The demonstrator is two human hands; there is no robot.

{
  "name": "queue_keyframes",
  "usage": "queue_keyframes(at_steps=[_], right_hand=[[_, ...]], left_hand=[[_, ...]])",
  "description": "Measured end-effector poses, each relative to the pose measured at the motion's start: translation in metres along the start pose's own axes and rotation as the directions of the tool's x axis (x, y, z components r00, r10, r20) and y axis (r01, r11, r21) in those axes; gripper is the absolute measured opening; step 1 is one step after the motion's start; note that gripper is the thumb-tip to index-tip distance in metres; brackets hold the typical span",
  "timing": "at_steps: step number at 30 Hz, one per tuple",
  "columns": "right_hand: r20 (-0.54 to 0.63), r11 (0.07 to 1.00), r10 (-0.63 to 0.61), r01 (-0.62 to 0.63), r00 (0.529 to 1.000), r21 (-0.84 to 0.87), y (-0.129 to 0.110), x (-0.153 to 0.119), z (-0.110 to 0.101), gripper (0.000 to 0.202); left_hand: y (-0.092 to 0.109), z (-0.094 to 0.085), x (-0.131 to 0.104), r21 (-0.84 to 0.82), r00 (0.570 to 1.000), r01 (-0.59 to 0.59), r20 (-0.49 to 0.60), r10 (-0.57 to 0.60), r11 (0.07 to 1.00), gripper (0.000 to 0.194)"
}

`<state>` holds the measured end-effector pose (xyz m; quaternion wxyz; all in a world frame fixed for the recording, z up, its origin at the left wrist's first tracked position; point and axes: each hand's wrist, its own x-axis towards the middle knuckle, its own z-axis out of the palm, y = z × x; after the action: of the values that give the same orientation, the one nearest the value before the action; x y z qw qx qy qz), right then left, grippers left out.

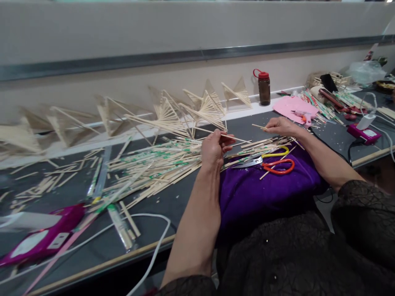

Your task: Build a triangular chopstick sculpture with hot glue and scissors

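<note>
My left hand [212,147] is closed round a thin wooden chopstick [239,139], which slants down to the right from its fingers. Further right, my right hand [280,126] pinches a short piece of wooden stick [258,126] whose free end points left. The two sticks are apart. Below the hands, scissors [279,167] with one yellow and one red handle lie on a purple cloth [265,197] among loose sticks. A big heap of chopsticks [160,162], many in green-printed wrappers, spreads left of my left hand.
Fan-like stick structures [173,115] stand along the wall. A red-capped bottle [264,88] is behind my right hand. A pink glue gun [304,117] rests on pink sheet [286,106]. Magenta devices [364,134] with cords sit at both sides. Cut stick pieces [46,185] lie far left.
</note>
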<state>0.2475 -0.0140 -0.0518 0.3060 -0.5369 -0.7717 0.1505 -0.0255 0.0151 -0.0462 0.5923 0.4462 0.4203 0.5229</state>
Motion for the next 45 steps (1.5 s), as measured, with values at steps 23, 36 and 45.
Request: queue_keyframes(at_steps=[23,36,45], right_hand=[[-0.017,0.560,-0.727,0.579,0.686,-0.592,-0.080,-0.020,0.057,0.032],[0.115,0.563,-0.713,0.663,0.691,-0.494,-0.088,-0.023,0.065,0.031],[-0.198,0.777,-0.609,0.528,0.768,-0.343,-0.083,-0.020,0.057,0.026]], left_hand=[[-0.015,0.012,-0.006,-0.029,0.838,0.370,0.443,-0.320,0.929,0.018],[-0.015,0.008,-0.010,0.038,0.779,0.327,0.555,-0.292,0.944,0.038],[-0.007,0.011,-0.014,0.074,0.861,0.228,0.451,-0.236,0.971,0.021]])
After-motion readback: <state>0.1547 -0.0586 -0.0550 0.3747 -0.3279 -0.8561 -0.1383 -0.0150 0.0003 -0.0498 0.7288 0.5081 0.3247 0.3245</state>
